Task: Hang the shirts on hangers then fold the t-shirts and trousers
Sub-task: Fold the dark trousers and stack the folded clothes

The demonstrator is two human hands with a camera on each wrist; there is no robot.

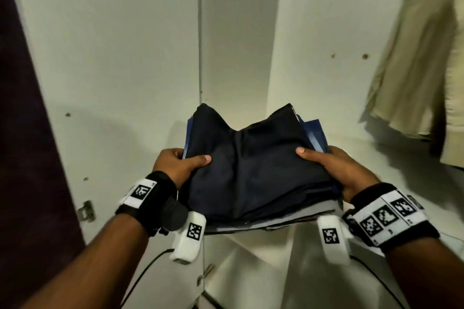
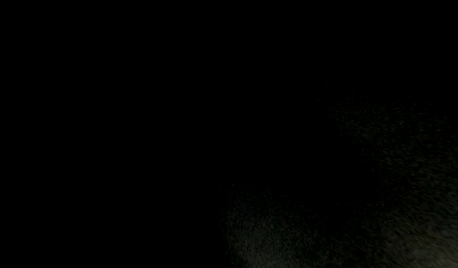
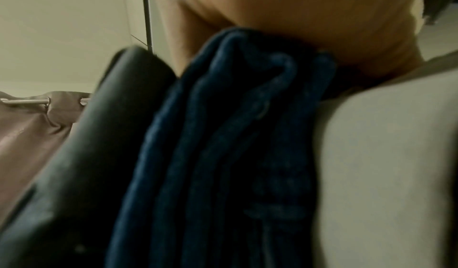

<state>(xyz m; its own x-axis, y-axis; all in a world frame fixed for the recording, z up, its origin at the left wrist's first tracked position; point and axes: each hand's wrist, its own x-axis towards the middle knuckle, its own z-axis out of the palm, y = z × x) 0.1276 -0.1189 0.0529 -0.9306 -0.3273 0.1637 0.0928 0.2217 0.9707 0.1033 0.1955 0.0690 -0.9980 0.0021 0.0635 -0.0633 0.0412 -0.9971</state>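
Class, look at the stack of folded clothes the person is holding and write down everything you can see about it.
The stack of folded clothes is mostly dark navy soft fabric, with blue and grey layers showing at its edges. The top piece sags in the middle, its far corners raised. The left hand and right hand grip opposite sides, thumbs on top. It is inside a white cupboard; whether it rests on the shelf cannot be told.

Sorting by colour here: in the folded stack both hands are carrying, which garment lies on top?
The dark navy, almost black garment lies on top, under both thumbs. The brighter blue piece only peeks out at the far right edge, and grey layers show beneath.
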